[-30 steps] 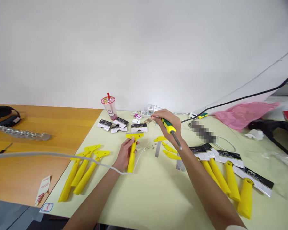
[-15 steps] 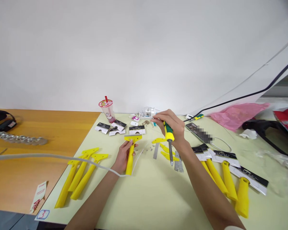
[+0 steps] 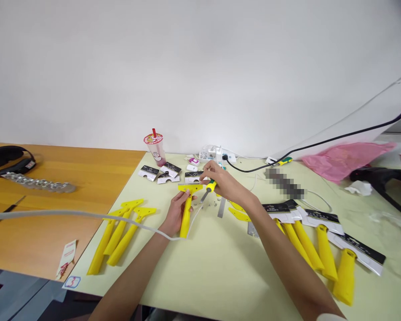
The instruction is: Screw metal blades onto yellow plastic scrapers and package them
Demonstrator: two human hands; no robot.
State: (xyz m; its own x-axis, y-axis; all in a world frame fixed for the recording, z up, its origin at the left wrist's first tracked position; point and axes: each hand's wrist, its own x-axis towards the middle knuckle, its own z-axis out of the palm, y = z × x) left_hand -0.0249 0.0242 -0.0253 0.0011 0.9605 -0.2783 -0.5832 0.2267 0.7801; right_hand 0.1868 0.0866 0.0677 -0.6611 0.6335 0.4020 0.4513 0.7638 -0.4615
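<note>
My left hand (image 3: 174, 216) is closed around the handle of a yellow scraper (image 3: 186, 218), its wide head pointing away from me. In my right hand (image 3: 224, 182) is a green and yellow screwdriver (image 3: 211, 186), its shaft slanting down to the left. The right thumb and forefinger are pinched close to the right end of the scraper head; anything tiny between them cannot be made out. Small screws (image 3: 215, 204) lie scattered beside the scraper. Near my right forearm are a flat metal strip (image 3: 222, 207), loose yellow head pieces (image 3: 239, 215) and a metal plate (image 3: 252, 229), partly hidden.
Assembled yellow scrapers (image 3: 122, 234) lie at left. Yellow handles (image 3: 327, 254) and black-and-white cards (image 3: 359, 249) lie at right. A drink cup (image 3: 156, 150) and a power strip (image 3: 214, 154) stand at the back. A white cable (image 3: 87, 215) crosses in front of my left arm.
My right hand has moved left and down to the scraper head, bringing the screwdriver with it. My left hand still holds the scraper. The view has shifted slightly.
</note>
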